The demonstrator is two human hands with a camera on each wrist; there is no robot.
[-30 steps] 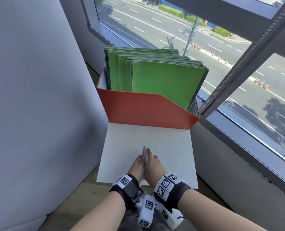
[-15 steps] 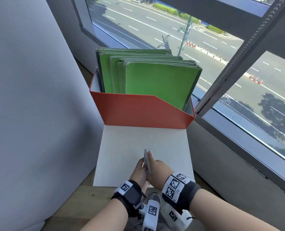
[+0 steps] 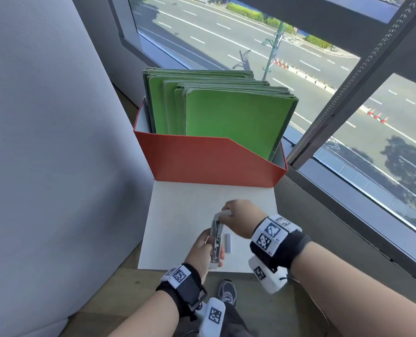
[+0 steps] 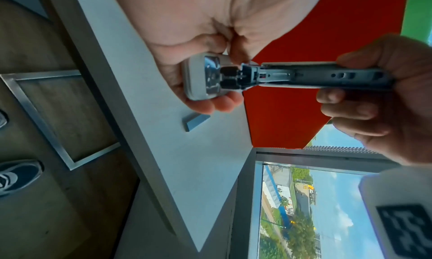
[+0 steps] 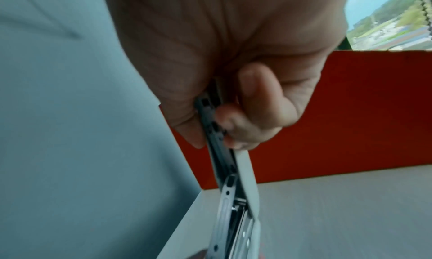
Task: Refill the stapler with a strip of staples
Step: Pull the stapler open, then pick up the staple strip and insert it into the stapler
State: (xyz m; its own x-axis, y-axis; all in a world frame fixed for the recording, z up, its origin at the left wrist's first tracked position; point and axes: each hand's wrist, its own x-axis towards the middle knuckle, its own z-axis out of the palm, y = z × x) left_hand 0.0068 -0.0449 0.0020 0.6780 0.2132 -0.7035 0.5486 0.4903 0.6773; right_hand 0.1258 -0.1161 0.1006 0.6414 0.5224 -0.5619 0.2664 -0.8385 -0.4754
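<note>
A white stapler [image 3: 216,240] with a metal inner channel is held above the white table [image 3: 177,215], swung open lengthwise. My left hand [image 3: 202,251] grips its near half, the base [image 4: 205,76]. My right hand [image 3: 238,221] grips the far half, the top arm [image 4: 327,76], fingers and thumb curled round it [image 5: 210,126]. A short grey strip of staples [image 3: 228,243] lies flat on the table just right of the stapler, also showing in the left wrist view [image 4: 196,121], untouched.
A red file box [image 3: 209,161] full of green folders [image 3: 226,117] stands at the table's far end. A grey partition [image 3: 44,142] rises on the left, a window [image 3: 347,117] on the right. The table's near edge drops to a wooden floor with a shoe [image 3: 227,291].
The two hands, pressed together on the closed stapler before, have moved apart: the right hand has swung the top arm away forward, and the staple strip now shows on the table.
</note>
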